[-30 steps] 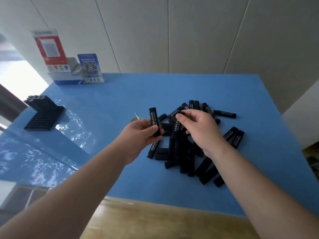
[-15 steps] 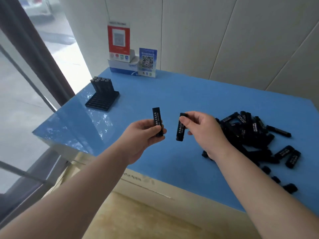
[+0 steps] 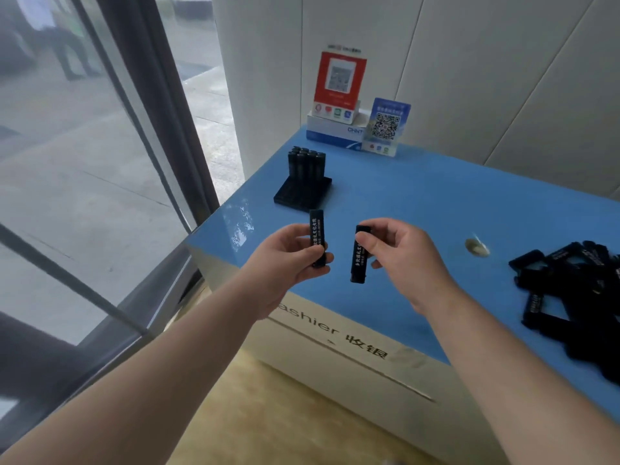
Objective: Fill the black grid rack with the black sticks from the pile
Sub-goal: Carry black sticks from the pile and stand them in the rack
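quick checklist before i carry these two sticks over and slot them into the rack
1. Left hand grips its stick upright: ok.
2. Right hand pinches the second stick near its top, hanging down: ok, though the hold looks light.
3. Grid rack has free slots: ok, only the far rows hold standing sticks.
4. Path over the blue counter to the rack: ok, nothing between.
5. Which end goes down: cannot tell.
6. More sticks left in the pile: ok.
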A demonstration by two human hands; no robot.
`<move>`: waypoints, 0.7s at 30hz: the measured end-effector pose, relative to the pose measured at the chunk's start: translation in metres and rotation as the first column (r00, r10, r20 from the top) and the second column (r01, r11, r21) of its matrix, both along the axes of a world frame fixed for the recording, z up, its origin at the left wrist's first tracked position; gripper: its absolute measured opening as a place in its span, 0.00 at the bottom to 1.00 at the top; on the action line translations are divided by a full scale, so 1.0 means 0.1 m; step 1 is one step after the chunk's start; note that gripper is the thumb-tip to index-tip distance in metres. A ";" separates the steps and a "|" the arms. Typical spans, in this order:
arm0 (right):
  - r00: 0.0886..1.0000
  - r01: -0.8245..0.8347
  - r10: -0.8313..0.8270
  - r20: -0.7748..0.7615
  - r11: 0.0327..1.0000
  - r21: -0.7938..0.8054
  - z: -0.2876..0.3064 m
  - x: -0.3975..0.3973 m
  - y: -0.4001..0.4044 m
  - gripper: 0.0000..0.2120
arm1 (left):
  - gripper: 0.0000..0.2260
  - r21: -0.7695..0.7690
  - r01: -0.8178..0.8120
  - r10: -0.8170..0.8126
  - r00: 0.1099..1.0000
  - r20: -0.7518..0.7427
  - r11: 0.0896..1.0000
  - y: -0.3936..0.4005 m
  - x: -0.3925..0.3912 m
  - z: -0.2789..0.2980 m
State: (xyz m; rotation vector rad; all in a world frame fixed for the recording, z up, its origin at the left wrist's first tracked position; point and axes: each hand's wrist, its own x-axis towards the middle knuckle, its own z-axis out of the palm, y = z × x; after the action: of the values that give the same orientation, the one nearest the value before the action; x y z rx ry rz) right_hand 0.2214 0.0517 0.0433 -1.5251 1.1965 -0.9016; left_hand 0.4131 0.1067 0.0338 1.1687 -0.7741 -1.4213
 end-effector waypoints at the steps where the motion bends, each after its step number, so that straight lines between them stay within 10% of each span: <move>1: 1.000 0.000 0.000 0.004 1.000 0.002 0.00 0.07 0.00 0.04 | 0.09 0.007 -0.006 0.005 1.000 0.017 1.000 0.00 0.08 -0.02; 21: 0.983 -0.060 0.034 0.179 0.988 0.141 -0.02 0.86 -1.22 0.08 | 0.10 0.054 -0.022 0.011 0.982 0.188 0.998 -1.03 0.87 -0.10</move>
State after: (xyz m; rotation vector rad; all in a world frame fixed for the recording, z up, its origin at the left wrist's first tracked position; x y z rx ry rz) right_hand 0.3076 -0.0707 0.0413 -1.3227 1.0704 -0.8782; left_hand 0.5000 0.0039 0.0242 1.3641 -0.8573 -1.3392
